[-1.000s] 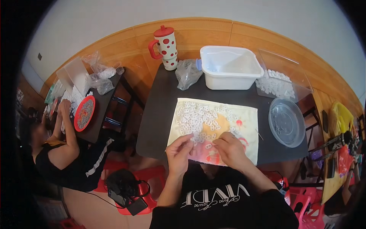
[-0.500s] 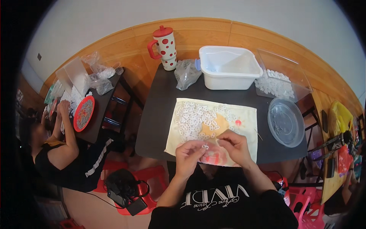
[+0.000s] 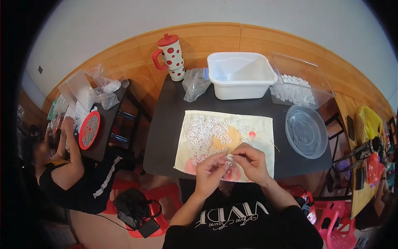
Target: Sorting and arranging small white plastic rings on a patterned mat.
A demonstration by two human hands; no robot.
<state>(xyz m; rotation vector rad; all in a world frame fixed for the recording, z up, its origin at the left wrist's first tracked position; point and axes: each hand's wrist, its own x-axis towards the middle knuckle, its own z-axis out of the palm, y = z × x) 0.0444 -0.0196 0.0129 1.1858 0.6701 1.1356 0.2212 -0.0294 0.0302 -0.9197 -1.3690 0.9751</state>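
My left hand (image 3: 210, 172) pinches a small white two-holed plastic piece (image 3: 228, 164) between thumb and fingertips. Close against it, my right hand (image 3: 252, 164) is closed in a pinch on a second small white piece (image 3: 230, 157), whose exact shape is partly covered by the fingers. Both hands are just over the near edge of a pale cream cloth (image 3: 265, 141) with orange and pink printing. Many loose white two-holed pieces (image 3: 201, 133) lie spread on the cloth beyond my hands, mostly to the left. A thin needle-like stick (image 3: 275, 146) rests at its right edge.
On the dark table (image 3: 161, 141) stand a white tub (image 3: 242, 89), a spotted tumbler (image 3: 172, 58), a crumpled plastic bag (image 3: 195, 85), a clear bin of white pieces (image 3: 292, 93) and a round clear tray (image 3: 306, 133). Leftward, another person works beside a red tray (image 3: 85, 143).
My hands have come together; the right hand's fingertips now meet the piece in my left hand, where before they were apart. The whole view has shifted slightly.
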